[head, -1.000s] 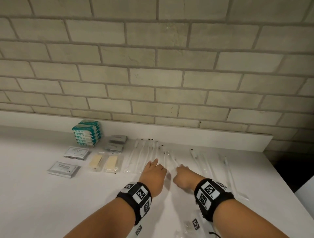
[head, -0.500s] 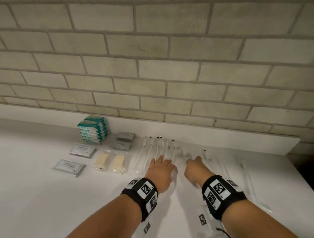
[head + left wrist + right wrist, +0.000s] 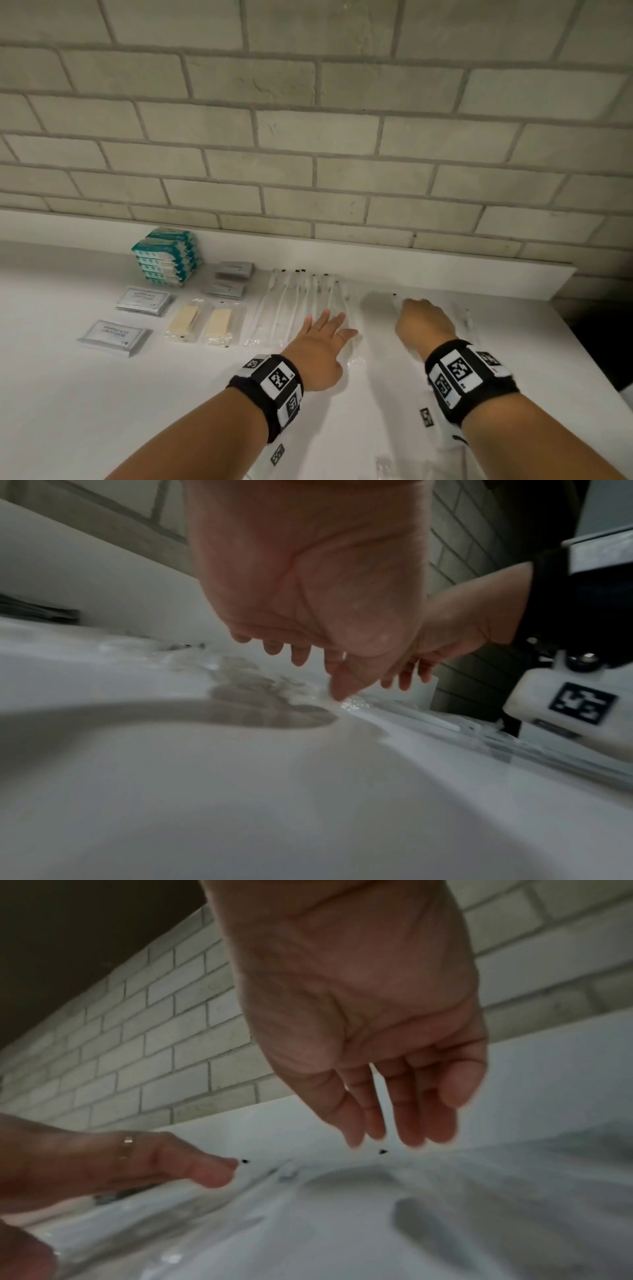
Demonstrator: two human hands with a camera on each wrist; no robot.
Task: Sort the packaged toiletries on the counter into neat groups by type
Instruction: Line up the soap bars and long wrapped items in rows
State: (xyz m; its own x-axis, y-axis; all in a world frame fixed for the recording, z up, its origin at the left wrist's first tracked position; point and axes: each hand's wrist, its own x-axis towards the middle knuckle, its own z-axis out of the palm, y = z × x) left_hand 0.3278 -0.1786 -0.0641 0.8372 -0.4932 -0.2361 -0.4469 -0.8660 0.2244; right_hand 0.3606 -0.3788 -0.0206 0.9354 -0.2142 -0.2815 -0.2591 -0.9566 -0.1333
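Observation:
A row of clear-wrapped toothbrushes (image 3: 298,301) lies side by side on the white counter (image 3: 102,394). My left hand (image 3: 337,325) rests flat on the right end of that row, fingers straight, thumb tip on the wrapping (image 3: 339,696). My right hand (image 3: 411,305) hovers to its right with fingers hanging loosely (image 3: 394,1139) over a single clear packet (image 3: 380,298), holding nothing. More loose clear packets (image 3: 467,318) lie further right.
At the left stand a teal packet stack (image 3: 168,257), grey sachets (image 3: 234,269), two shampoo sachets (image 3: 144,299) and two beige bars in clear wrap (image 3: 202,322). A low white ledge (image 3: 445,274) meets the brick wall. The counter ends at the right (image 3: 582,359).
My right hand has moved right and toward the wall, away from the left hand. The left hand has stayed on the toothbrush row.

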